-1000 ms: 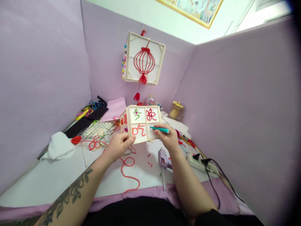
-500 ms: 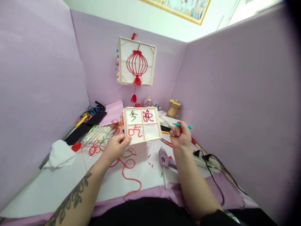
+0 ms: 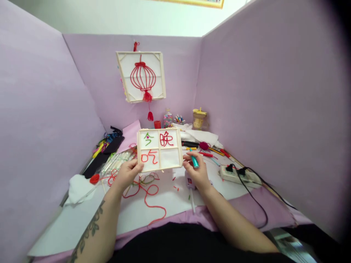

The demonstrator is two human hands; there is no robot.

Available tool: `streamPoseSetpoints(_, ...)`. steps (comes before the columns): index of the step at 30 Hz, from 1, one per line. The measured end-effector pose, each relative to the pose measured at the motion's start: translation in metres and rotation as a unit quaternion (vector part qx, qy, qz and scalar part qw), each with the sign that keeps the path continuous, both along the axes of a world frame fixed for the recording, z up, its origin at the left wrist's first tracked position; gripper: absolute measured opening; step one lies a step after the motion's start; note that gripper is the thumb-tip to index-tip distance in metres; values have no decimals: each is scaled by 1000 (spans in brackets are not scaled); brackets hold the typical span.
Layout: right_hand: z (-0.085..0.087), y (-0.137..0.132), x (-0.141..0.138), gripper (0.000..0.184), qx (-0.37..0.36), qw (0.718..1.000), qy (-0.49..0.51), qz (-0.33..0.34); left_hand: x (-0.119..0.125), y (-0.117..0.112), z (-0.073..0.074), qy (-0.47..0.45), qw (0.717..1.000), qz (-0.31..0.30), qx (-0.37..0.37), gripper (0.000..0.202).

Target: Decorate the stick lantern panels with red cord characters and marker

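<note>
My left hand (image 3: 126,174) grips the lower left corner of a small wooden-framed paper lantern (image 3: 169,157), thumb on its front. Its face has four panes: three bear characters in green, dark red and orange-red cord, and the lower right one is plain white. My right hand (image 3: 200,174) holds a teal marker (image 3: 194,161) among its fingers. Those fingertips are at the lantern's right edge; whether they press on it I cannot tell. Just below, partly hidden by my right hand, a lilac glue gun (image 3: 189,181) lies on the table.
A larger lantern (image 3: 161,82) with a red cord design hangs at the back. Red cord (image 3: 156,208) loops across the table (image 3: 175,208). A power strip (image 3: 241,177) with black cables lies right. White cloth (image 3: 79,188) and packaged sticks (image 3: 116,160) are left. Lilac panels enclose three sides.
My right hand has come left and down to the lantern's right edge, the marker now tilted in its fingers. The lantern faces me more squarely. The view has shifted.
</note>
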State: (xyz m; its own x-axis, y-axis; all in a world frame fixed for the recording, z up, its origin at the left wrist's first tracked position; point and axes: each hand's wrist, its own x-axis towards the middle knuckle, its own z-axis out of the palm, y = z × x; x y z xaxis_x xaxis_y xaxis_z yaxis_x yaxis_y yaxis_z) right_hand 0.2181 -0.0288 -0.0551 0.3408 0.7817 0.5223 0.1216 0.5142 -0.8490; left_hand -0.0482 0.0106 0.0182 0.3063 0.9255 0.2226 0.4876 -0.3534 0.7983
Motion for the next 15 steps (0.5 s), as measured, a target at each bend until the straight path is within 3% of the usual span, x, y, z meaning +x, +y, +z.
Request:
streamPoseSetpoints(10, -3, -2, 0, 36, 11, 999, -14, 35, -4, 2, -6, 3, 1000, -4, 20, 37)
streamPoseSetpoints(12, 3, -3, 4, 40, 22, 998, 55, 25, -2, 0, -3, 5, 1000, 10, 26, 37)
streamPoseSetpoints(15, 11, -5, 22, 30, 27, 979, 201, -22, 0, -2, 0, 2, 999, 33, 27, 36)
